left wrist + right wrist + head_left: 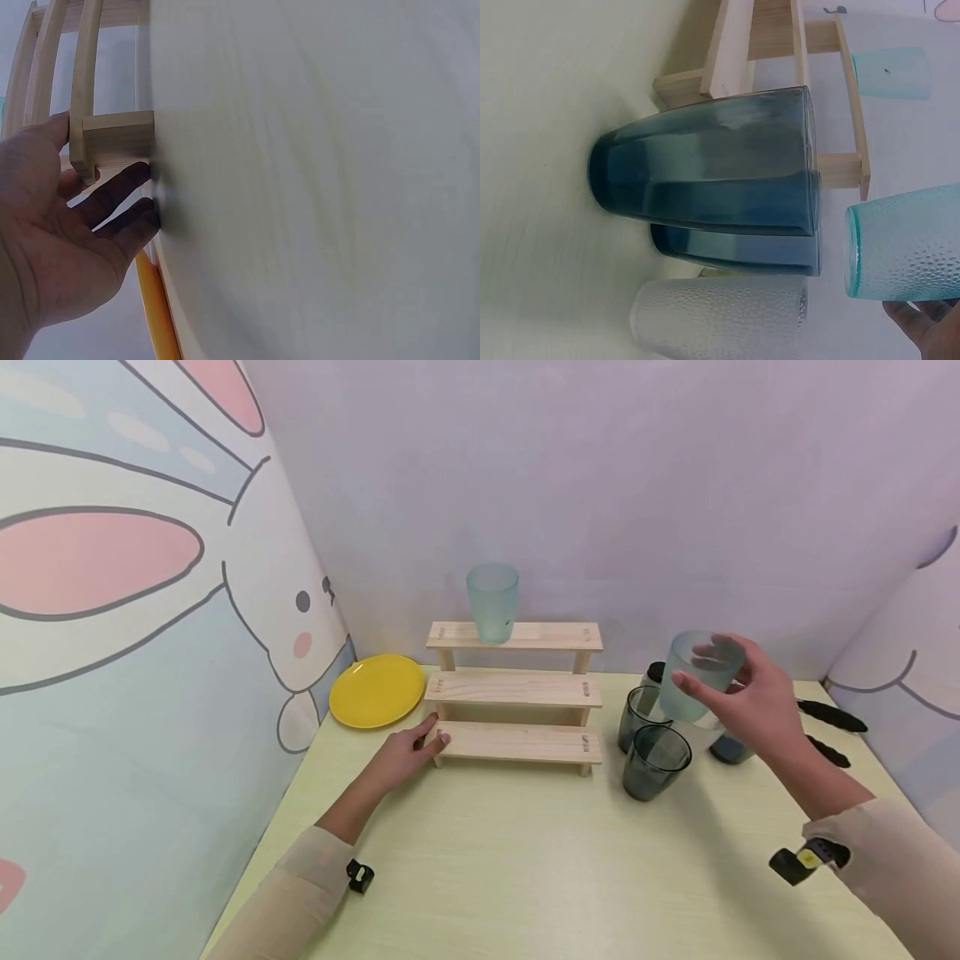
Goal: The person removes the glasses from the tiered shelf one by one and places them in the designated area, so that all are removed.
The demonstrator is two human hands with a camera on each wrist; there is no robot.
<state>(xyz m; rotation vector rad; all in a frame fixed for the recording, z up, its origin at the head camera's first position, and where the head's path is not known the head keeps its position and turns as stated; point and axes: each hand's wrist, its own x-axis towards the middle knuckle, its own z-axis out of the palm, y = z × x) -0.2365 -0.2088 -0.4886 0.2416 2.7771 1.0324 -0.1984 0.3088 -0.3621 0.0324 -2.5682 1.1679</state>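
The right hand (761, 693) pinches a teal cup (693, 689) between thumb and fingers, on the right; the head view overlaps it with the dark glasses (651, 768), while the right wrist view shows a gap between its base and their rims. That view also brings out the cup's pebbled side and a clear glass (720, 315) with a bumpy surface. The left hand (401, 760) grips the left end of the rack's (517, 742) lowest shelf; only the left wrist view shows fingers bent below it. A second cup (493, 606) stands on the far, top shelf. Left of the rack lies a yellow plate (375, 691), just an edge from the left wrist.
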